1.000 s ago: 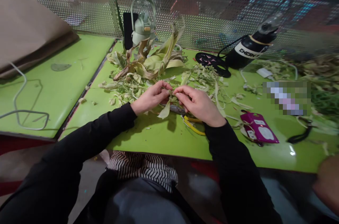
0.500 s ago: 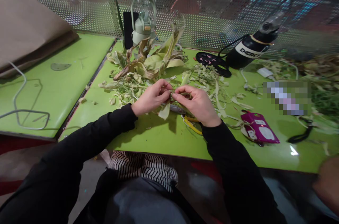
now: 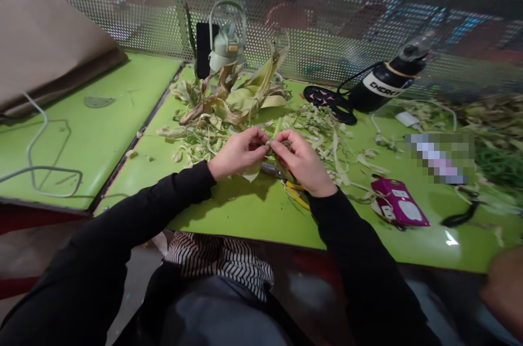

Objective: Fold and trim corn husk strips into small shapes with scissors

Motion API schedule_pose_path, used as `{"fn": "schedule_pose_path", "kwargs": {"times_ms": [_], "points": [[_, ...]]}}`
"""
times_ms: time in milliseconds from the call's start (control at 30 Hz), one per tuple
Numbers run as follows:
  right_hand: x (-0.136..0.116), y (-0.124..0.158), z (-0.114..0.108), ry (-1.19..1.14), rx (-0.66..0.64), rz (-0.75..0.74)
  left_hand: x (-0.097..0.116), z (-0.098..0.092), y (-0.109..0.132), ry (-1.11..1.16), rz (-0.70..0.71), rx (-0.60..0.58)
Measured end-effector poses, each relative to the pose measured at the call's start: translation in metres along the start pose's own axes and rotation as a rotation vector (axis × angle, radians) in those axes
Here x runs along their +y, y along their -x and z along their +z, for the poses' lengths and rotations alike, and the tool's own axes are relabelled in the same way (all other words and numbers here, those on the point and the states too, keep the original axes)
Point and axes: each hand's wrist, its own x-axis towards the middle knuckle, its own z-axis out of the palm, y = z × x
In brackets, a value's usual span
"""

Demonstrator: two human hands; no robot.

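Note:
Over the middle of the green table (image 3: 229,215), my left hand (image 3: 239,153) and my right hand (image 3: 301,162) meet fingertip to fingertip. Both are closed on a pale leaf strip (image 3: 254,170), which hangs down between them. Yellow-handled pliers (image 3: 295,192) lie on the table just under my right wrist. Behind my hands lies a heap of dried leaves (image 3: 237,96) and a scatter of cut leaf scraps (image 3: 322,128).
A pale green bottle (image 3: 227,41) and a dark phone (image 3: 203,49) stand at the mesh wall. A black bottle (image 3: 384,84) lies at the back right beside a black disc (image 3: 329,98). A magenta case (image 3: 398,202) and black pliers (image 3: 461,215) lie right. Another person's hand (image 3: 504,294) shows at the lower right.
My hands have drawn a little closer together around the leaf strip, and the view has shifted slightly. Nothing else on the table has moved.

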Motion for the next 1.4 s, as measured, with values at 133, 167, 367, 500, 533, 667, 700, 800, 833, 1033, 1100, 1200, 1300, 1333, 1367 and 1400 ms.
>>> {"fn": "schedule_pose_path", "kwargs": {"times_ms": [133,167,367,500,533,667,700,800,833,1033,1100,1200,1300,1333,1367,1400], "points": [[0.004,0.001,0.001,0.098,-0.003,-0.049,-0.002,-0.001,-0.001,0.048,-0.041,-0.013],[0.003,0.001,0.001,0.119,-0.003,-0.065,-0.003,-0.001,-0.002,0.066,-0.058,-0.006],[-0.01,0.006,-0.005,0.305,0.365,-0.273,-0.002,-0.002,-0.008,0.21,-0.136,0.142],[-0.014,0.009,0.002,0.435,0.254,-0.284,0.005,0.001,-0.006,0.235,-0.127,0.25],[-0.012,0.008,0.005,0.434,0.173,-0.24,0.006,0.002,-0.005,0.231,-0.116,0.253],[0.001,0.002,0.011,0.206,0.031,-0.037,0.007,0.003,-0.002,0.24,-0.088,0.188],[0.004,0.001,0.012,0.097,0.017,0.011,0.006,0.003,-0.002,0.243,-0.076,0.16],[0.009,-0.002,0.016,-0.198,0.051,0.07,0.002,-0.001,-0.003,0.146,0.005,0.087],[0.01,-0.002,0.018,-0.264,0.065,0.062,0.001,-0.003,-0.004,0.07,0.051,0.081],[0.01,-0.004,0.02,-0.492,0.059,0.102,0.003,-0.015,-0.006,-0.422,0.291,0.139],[0.009,-0.006,0.018,-0.528,0.103,0.099,0.007,-0.017,-0.006,-0.538,0.31,0.15],[0.006,-0.007,0.015,-0.556,0.129,0.083,0.012,-0.017,-0.004,-0.632,0.246,0.106],[0.005,-0.007,0.014,-0.557,0.131,0.073,0.014,-0.014,-0.003,-0.602,0.199,0.065],[0.005,-0.007,0.014,-0.555,0.131,0.068,0.014,-0.013,-0.002,-0.586,0.215,0.058],[0.004,-0.007,0.013,-0.557,0.127,0.066,0.014,-0.013,-0.002,-0.581,0.244,0.049],[0.004,-0.006,0.012,-0.563,0.122,0.066,0.015,-0.014,-0.002,-0.59,0.277,0.036]]}}
